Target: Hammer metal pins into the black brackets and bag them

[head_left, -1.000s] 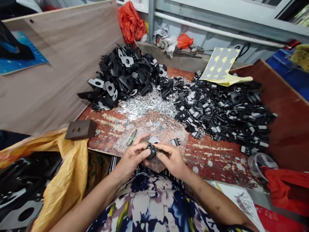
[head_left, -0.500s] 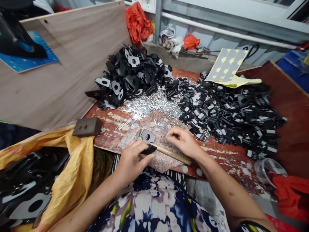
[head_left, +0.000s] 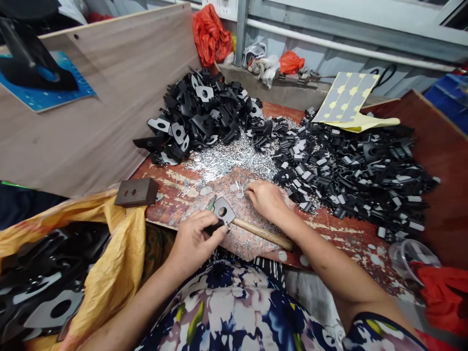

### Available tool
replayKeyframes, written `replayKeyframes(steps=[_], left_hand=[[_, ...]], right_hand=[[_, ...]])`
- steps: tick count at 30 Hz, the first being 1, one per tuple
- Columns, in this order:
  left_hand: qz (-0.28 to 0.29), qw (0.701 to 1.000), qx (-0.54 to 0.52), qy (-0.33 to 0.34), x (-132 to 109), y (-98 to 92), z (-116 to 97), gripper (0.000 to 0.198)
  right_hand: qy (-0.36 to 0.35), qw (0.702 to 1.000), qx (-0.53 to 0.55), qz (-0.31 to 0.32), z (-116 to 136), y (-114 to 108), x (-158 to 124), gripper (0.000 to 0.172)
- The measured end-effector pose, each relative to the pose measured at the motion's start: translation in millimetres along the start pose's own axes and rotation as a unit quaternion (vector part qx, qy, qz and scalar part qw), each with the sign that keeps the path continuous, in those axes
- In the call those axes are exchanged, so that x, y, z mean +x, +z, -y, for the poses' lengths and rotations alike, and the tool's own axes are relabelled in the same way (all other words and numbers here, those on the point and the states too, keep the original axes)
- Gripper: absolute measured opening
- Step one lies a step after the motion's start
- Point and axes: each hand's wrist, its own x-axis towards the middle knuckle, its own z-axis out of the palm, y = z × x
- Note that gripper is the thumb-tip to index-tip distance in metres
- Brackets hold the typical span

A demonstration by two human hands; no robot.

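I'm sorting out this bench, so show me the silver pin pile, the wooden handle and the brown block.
Silver pin pile (head_left: 234, 161): head view, middle of the pile.
Wooden handle (head_left: 262, 233): head view, mid-shaft.
Brown block (head_left: 140, 192): head view, face with two holes.

Near side of the pin pile (head_left: 237, 158) on the counter (head_left: 340, 230): left hand (head_left: 195, 239) gripping a grey-faced black part (head_left: 229, 213), wooden handle (head_left: 261, 234) lying there, right hand (head_left: 268, 199) curled at a few loose pins (head_left: 239, 186), can't tell if it has one. Big black parts (head_left: 204, 119) heaped left of and behind the pin pile, small black clips (head_left: 347, 168) heaped to its right, grey-and-yellow sheet (head_left: 345, 97) behind it, far right. Brown block (head_left: 137, 192) front-left of it.
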Motion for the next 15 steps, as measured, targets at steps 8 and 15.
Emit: replayKeyframes(steps=[8, 15], left_hand=[[-0.052, 0.9, -0.368, -0.227, -8, -2.1, 19, 0.032], [-0.081, 0.801, -0.53, -0.266, -6, -2.2, 21, 0.027]], right_hand=[[-0.001, 0.996, -0.088, -0.018, 12, 19, 27, 0.021], [-0.075, 0.992, 0.015, -0.1, 4, 1, 9, 0.023]])
